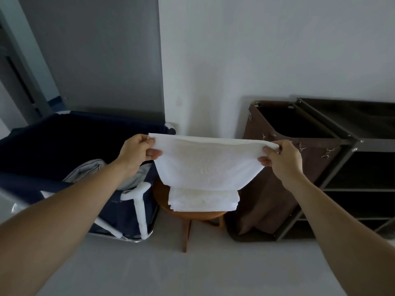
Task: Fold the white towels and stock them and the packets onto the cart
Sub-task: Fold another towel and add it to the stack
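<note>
Towel (pixel 208 165) held up over stool (pixel 193 215) | left hand (pixel 136 153) pinches left corner | right hand (pixel 282 158) pinches right corner | folded stack (pixel 204 199) on stool | cart (pixel 346 167) right

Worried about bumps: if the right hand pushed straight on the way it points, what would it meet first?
Probably the white wall beyond the towel the right hand pinches; depth unclear.

text check | white towel (pixel 209 165) stretched between the fingers (pixel 152 154): no lettering could be read | navy hamper (pixel 53 146) left of the fingers: no label was legible | cart (pixel 342 142) right of the fingers: no brand, number or sign was legible
</note>
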